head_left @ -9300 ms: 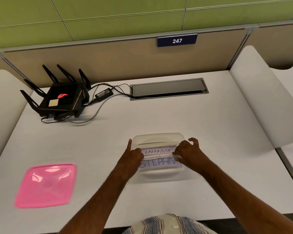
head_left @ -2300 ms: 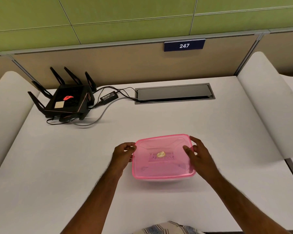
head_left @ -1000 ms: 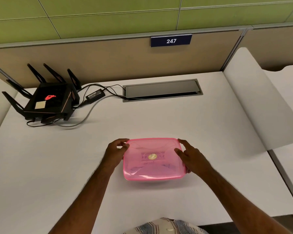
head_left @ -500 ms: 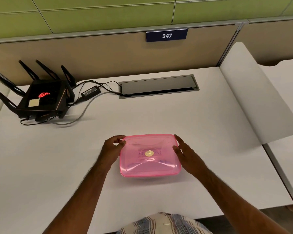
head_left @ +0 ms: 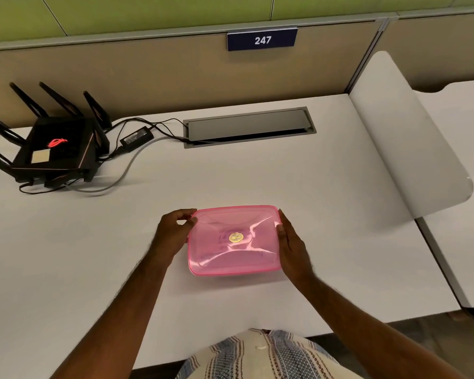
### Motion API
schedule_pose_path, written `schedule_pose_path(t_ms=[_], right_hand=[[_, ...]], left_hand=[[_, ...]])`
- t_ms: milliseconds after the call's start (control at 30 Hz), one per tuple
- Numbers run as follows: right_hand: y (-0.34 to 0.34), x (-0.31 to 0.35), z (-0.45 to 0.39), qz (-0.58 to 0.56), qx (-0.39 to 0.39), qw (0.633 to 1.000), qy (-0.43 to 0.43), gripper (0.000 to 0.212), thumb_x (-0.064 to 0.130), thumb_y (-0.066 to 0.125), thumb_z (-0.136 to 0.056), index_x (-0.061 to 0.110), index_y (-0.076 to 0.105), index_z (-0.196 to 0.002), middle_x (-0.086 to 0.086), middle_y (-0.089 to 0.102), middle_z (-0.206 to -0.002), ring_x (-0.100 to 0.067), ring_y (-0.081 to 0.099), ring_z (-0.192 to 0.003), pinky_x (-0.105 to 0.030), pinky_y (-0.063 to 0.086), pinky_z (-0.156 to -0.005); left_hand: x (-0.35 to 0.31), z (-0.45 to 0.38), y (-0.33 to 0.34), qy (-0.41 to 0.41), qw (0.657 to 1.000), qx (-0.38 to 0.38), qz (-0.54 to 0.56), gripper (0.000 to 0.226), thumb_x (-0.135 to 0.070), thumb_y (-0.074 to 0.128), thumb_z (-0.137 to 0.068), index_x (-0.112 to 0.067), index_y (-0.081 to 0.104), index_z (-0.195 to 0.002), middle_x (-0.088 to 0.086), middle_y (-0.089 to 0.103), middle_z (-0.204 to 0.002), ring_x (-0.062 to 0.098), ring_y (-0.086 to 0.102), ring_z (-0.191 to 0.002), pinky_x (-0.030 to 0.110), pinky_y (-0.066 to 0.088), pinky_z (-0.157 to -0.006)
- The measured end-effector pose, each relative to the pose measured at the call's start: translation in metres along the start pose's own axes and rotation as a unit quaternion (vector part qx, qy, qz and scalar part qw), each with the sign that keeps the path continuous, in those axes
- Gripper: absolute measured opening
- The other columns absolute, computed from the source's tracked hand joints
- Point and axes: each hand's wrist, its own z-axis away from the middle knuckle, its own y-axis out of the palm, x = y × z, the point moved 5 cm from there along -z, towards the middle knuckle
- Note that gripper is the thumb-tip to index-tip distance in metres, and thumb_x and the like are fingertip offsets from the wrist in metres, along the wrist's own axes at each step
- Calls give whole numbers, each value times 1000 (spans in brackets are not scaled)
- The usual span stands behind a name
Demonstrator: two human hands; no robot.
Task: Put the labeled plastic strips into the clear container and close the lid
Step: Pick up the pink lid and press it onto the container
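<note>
A translucent pink lid (head_left: 234,239) with a small gold sticker at its middle lies on top of the clear container on the white desk (head_left: 257,176). The container's walls are almost wholly hidden under the lid. The labeled strips inside show only as faint marks through the pink plastic. My left hand (head_left: 175,232) grips the lid's left edge, thumb and fingers curled around the far left corner. My right hand (head_left: 292,243) lies flat against the right edge, fingers stretched along it.
A black router (head_left: 52,149) with several antennas stands at the back left, its cables and power brick (head_left: 136,136) running to a grey cable hatch (head_left: 248,127). A white curved divider (head_left: 405,138) borders the desk on the right. A beige partition rises behind.
Long ago the container was uncovered with the strips in it and the lid lay at the left. Over the last second both hands stay at the lid's sides; the view has shifted slightly.
</note>
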Motion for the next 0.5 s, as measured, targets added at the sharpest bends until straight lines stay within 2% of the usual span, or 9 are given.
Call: schedule_pose_path(t_ms=[133,267,367,500], right_hand=[[0,1,0,-9,-6,1000,-11,50,69,24,-99,61,25,-148,30,47,-139,-6,51,-133,-34,43,-110],[1,-2,-1,-4,-8,1000,-13,47,66,25,-102,58,27,-149,21,52,-147,-8,53,-133,-40,46,-110],[2,0,-4,11,-15,1000,-12,48,66,25,-101,57,28,-149,19,53,-148,-11,54,-134,-40,45,-110],[4,15,-13,83,4,996,-44,47,47,28,-108,49,24,-154,15,47,-154,-17,52,-136,-44,46,-109]], left_hand=[[1,-1,-1,-4,1000,4,11,24,-15,69,-95,-24,74,-116,-2,70,-115,22,71,-99,37,63,-69],[2,0,-1,-4,1000,8,13,24,-15,69,-95,-24,74,-117,-2,70,-113,20,70,-99,31,61,-65],[0,2,-2,-1,1000,0,12,25,-14,68,-96,-22,73,-119,1,69,-115,21,70,-100,30,61,-65],[1,6,-7,1,1000,-12,16,27,-15,67,-96,-20,71,-123,2,69,-116,22,70,-101,30,61,-66]])
